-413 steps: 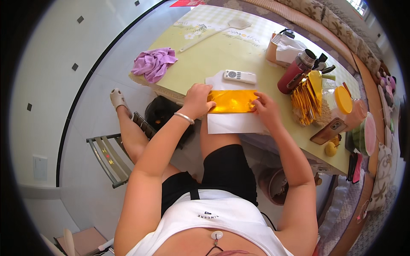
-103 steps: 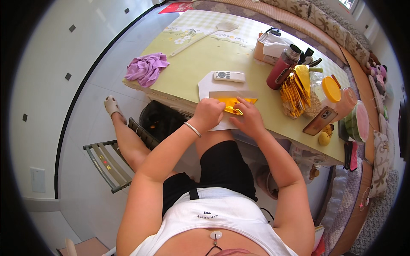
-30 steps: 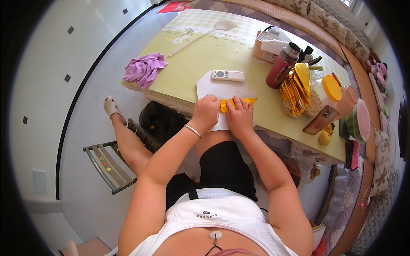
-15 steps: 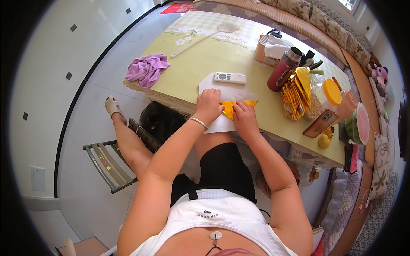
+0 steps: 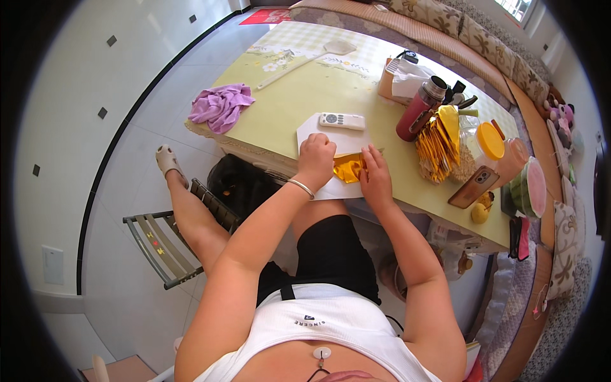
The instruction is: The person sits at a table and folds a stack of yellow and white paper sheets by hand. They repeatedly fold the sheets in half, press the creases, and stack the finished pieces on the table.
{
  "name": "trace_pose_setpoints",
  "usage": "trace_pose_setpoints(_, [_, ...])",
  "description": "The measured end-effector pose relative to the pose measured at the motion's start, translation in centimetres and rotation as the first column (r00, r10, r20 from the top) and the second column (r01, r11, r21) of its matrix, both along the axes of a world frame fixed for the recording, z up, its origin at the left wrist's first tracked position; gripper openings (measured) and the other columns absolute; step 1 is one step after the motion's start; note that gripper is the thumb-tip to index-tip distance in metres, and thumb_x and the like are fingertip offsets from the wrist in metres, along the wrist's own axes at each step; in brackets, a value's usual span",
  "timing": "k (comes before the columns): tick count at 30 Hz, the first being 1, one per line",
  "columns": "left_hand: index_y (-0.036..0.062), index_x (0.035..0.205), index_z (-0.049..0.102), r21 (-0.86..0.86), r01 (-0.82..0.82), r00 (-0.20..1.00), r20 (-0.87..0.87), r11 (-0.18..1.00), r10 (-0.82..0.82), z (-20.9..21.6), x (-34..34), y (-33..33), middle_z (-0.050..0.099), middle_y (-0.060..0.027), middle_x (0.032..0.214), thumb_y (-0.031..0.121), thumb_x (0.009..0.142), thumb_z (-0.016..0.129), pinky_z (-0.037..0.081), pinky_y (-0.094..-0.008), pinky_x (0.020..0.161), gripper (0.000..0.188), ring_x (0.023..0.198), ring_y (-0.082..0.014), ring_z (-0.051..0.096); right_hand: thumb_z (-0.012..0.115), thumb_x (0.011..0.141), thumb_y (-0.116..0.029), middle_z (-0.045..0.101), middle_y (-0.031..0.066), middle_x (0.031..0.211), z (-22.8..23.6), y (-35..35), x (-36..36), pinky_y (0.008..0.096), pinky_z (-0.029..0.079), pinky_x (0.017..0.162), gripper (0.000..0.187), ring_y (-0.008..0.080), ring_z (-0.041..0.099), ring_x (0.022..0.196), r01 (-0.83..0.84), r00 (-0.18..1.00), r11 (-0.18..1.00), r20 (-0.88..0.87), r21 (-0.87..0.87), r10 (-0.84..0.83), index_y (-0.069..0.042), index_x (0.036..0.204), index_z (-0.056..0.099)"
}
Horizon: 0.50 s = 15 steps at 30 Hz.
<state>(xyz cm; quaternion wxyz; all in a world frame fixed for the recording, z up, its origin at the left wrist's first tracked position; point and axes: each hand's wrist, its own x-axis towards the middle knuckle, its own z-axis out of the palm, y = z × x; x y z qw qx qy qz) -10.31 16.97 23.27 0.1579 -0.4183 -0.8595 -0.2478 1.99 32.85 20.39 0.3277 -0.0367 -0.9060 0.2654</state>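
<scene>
A shiny gold foil sheet (image 5: pixel 349 169) lies between my hands on white paper (image 5: pixel 334 188) at the table's near edge. My left hand (image 5: pixel 316 156) is closed, its fingertips pinching the foil's left end. At the other end, my right hand (image 5: pixel 376 176) grips the foil with thumb and fingers. The foil looks creased, and its ends are partly hidden by my fingers. Just beyond, a white remote control (image 5: pixel 342 121) rests on the paper.
To the right stand a fan of folded gold foil pieces (image 5: pixel 438 148), a dark red thermos (image 5: pixel 421 109), a yellow-lidded jar (image 5: pixel 491 141) and a phone (image 5: pixel 474 186). A purple cloth (image 5: pixel 221 108) and a fly swatter (image 5: pixel 305 65) lie farther off. A black animal (image 5: pixel 237 181) is below the table.
My right hand has shifted outward, its fingers now pointing up along the foil's right end. More gold shows between my hands, and the foil looks more creased.
</scene>
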Motion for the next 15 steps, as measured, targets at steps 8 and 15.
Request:
trace_pose_setpoints(8, [0.0034,0.095,0.061,-0.028,0.157,0.987,0.024,0.987,-0.157,-0.8,0.8,0.5,0.065,-0.0135,0.095,-0.001,0.079,0.060,0.053,-0.0426,0.083,0.017,0.095,-0.0343,0.063,0.065,0.080,0.004,0.047,0.0187,0.148,0.6,0.0,-0.2,0.0438,0.041,0.108,0.058,0.0385,0.050,0.127,0.053,0.999,0.996,0.003,0.075,-0.053,-0.002,0.137,0.056])
trace_pose_setpoints(15, [0.0018,0.106,0.064,0.029,0.157,0.986,0.044,0.987,-0.158,-0.8,1.1,0.1,0.069,-0.0149,0.109,-0.001,0.080,0.060,0.055,-0.0397,0.085,0.027,0.102,-0.0306,0.067,0.071,0.080,-0.013,0.054,0.0155,0.141,1.8,1.2,-0.9,0.0485,0.032,0.114,0.060,0.0342,0.051,0.128,0.134,0.990,0.927,-0.013,0.351,-0.138,-0.005,0.138,0.055])
